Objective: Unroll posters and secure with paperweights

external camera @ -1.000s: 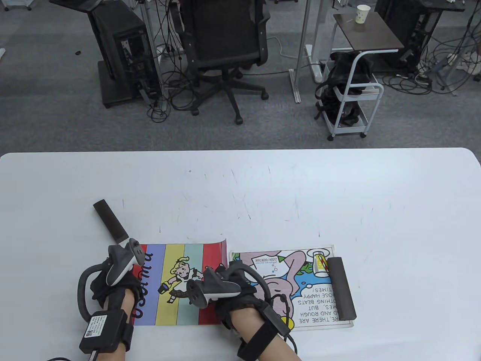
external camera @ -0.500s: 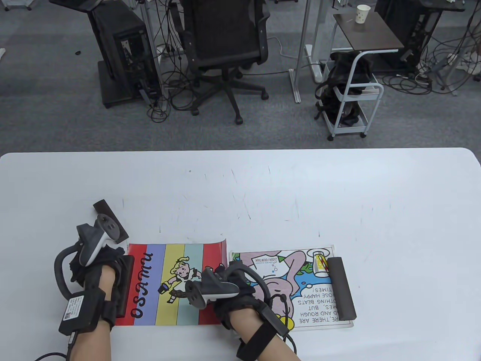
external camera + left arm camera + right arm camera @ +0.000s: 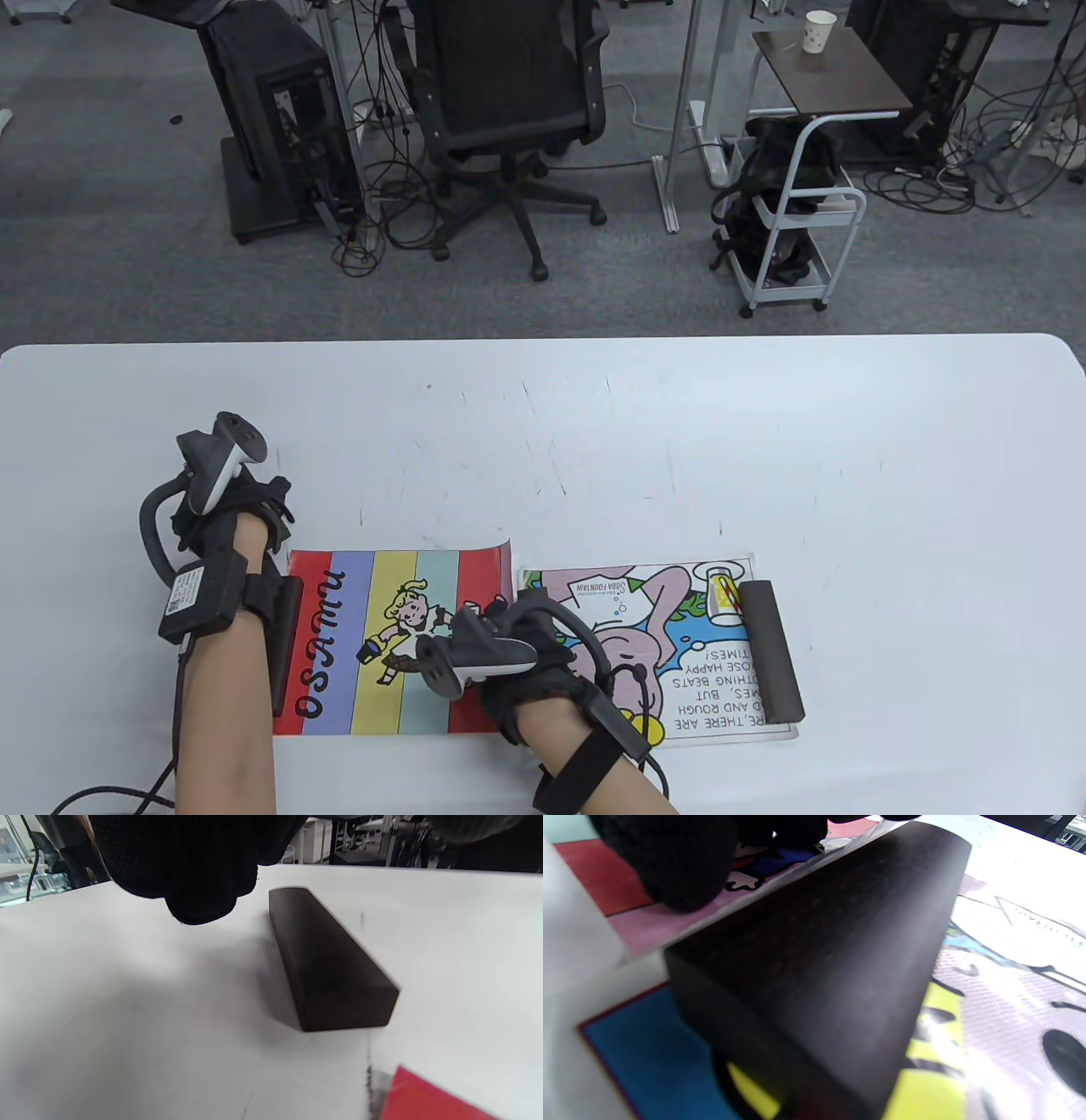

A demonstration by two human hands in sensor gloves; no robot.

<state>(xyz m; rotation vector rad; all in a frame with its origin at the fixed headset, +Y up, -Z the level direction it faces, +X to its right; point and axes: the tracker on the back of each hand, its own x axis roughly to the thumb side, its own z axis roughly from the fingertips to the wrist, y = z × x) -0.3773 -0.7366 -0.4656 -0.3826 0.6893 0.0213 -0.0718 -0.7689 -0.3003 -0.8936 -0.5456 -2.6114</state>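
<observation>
The striped poster (image 3: 399, 641) lies flat, with a dark paperweight (image 3: 286, 637) along its left edge. My left hand (image 3: 267, 505) is beyond the poster's far left corner, over a loose dark paperweight (image 3: 326, 959). In the left wrist view its fingers (image 3: 191, 878) hover just left of that block without gripping it. My right hand (image 3: 507, 618) rests on the seam between the striped poster and the pink poster (image 3: 670, 654). The right wrist view shows a dark paperweight (image 3: 818, 963) lying there, with a fingertip (image 3: 670, 866) on the paper beside it. Another paperweight (image 3: 770, 649) holds the pink poster's right edge.
The white table (image 3: 679, 441) stretches bare behind and right of the posters. The striped poster's far right corner (image 3: 501, 542) curls up slightly. An office chair (image 3: 509, 110) and a cart (image 3: 797, 221) stand on the floor beyond the table.
My left hand left the striped poster's left edge, where a paperweight now lies, and moved away from me to the loose paperweight. My right hand has stayed put.
</observation>
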